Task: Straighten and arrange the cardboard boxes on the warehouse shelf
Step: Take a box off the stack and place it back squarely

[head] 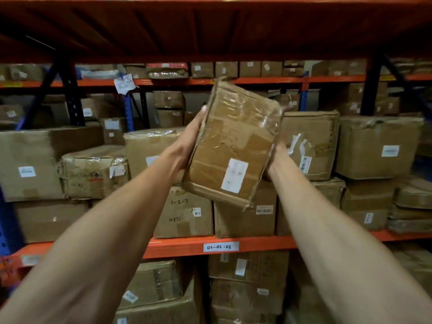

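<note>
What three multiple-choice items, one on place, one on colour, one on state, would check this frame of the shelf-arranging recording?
1. Where is the taped cardboard box?
A. Lying on the floor
B. Held up in front of the shelf
C. Pushed to the back of the top shelf

2. What colour is the shelf beam that carries the label 01-02-03?
A. Orange
B. Green
C. White

3. How is the box being held?
A. By the left hand alone
B. By neither hand
C. Between both hands, tilted

Answers:
1. B: the box hangs in the air before the stacked cartons, resting on nothing.
2. A: the beam under the handwritten label is orange.
3. C: the left hand presses its left edge and the right hand its right edge, and the box leans to one side.
</note>
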